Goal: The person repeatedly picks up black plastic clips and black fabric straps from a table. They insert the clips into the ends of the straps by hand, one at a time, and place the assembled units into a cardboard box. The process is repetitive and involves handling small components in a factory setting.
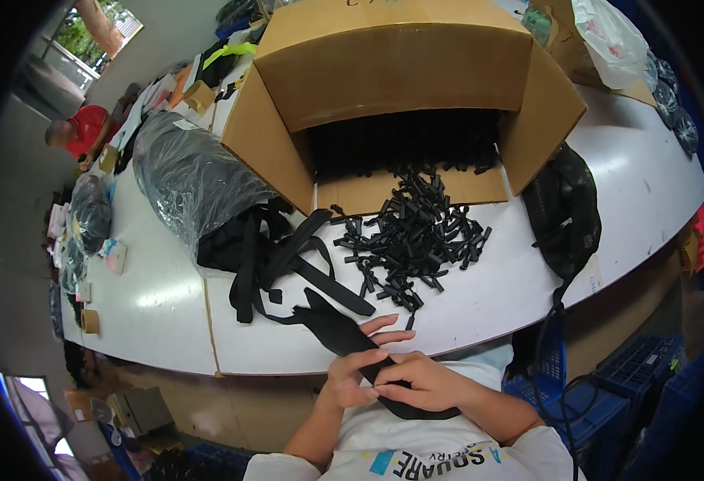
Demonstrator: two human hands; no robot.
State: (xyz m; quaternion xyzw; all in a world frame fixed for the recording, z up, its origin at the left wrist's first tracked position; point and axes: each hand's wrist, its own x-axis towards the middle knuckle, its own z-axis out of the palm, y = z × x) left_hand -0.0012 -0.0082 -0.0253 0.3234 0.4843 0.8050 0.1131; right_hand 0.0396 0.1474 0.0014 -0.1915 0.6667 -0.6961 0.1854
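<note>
A wide black fabric strap (332, 330) lies slantwise across my body at the table's front edge. My left hand (353, 375) holds it from the left, with thumb and index finger bent on the cloth and other fingers stretched out beyond it. My right hand (422, 380) pinches the same strap from the right, its fingertips meeting those of the left. Anything small between the fingertips is hidden. Past my hands, a heap of small black plastic pieces (416, 232) spreads on the white table (480, 293). More black straps (288, 256) lie tangled to the left.
A big open cardboard box (392, 72) rests on its side behind the heap, with a dark mass inside. Left of it lies a clear plastic bag (195, 172) of black goods; to the right, a black mesh bag (562, 212). A person in red (89, 130) is at far left. Blue crates (636, 365) stand lower right.
</note>
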